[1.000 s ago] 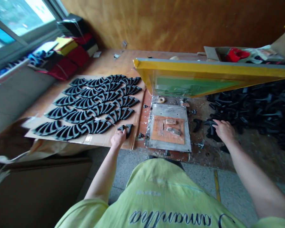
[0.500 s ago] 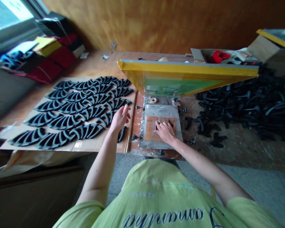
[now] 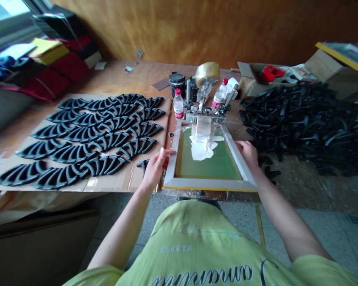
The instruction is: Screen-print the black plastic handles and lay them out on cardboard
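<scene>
A screen-printing frame (image 3: 211, 183) with pale edges and green mesh lies low over the work spot before me. White ink and a pale squeegee (image 3: 204, 126) sit on its mesh. At its left edge is my left hand (image 3: 155, 167), one finger stretched out onto the rim, the others loosely bent. Beside that hand a black curved plastic part (image 3: 142, 163) lies on cardboard, partly hidden by the hand. My right hand (image 3: 248, 154) is closed at the frame's right edge, some fingers hidden. The plate and whatever lies under the frame are covered.
Rows of black curved parts (image 3: 86, 137) cover the cardboard sheet (image 3: 134, 182) at left. A heap of similar parts (image 3: 310, 127) lies at right. Behind the frame stand a clamp (image 3: 207, 115), bottles (image 3: 178, 105), an ink jar (image 3: 177, 82) and a tape roll (image 3: 208, 73). An open box (image 3: 247, 81) stands behind.
The frame has swung down from its raised tilt and covers the plate. My right hand has left the plate for the frame's right edge; my left hand has moved to its left edge.
</scene>
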Motion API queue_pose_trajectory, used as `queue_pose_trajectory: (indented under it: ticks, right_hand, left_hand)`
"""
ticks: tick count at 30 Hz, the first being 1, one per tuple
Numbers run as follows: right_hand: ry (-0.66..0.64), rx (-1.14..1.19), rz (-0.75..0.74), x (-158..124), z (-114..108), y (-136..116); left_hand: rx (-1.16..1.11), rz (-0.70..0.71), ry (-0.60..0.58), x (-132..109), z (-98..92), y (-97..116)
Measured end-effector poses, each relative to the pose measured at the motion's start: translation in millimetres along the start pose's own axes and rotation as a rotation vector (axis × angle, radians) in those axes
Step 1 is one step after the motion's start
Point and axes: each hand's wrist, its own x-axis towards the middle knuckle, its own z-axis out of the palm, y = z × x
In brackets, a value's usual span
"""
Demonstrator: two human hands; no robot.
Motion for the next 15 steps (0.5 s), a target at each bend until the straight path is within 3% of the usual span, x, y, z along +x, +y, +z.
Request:
queue_pose_trajectory:
  ticks: [3,6,10,15]
  right_hand:
    - [0.080,0.078,-0.018,27.0,-0.1,-17.8]
    - [0.006,0.104,-0.173,48.3,8.4,-64.4]
    - [-0.240,0.035,-0.265,50.5,20.1,-106.5]
    - [-0.409,-0.006,-0.410,9.4,17.1,-104.8]
  left_hand:
    - [0.081,-0.114,-0.004,-7.6,-0.2,-50.1]
    - [0.163,-0.123,0.025,-1.8,2.8,-84.5]
    - [0.229,-0.130,0.018,7.2,1.9,-103.4]
    - [0.245,-0.151,0.038,8.0,0.2,-109.1]
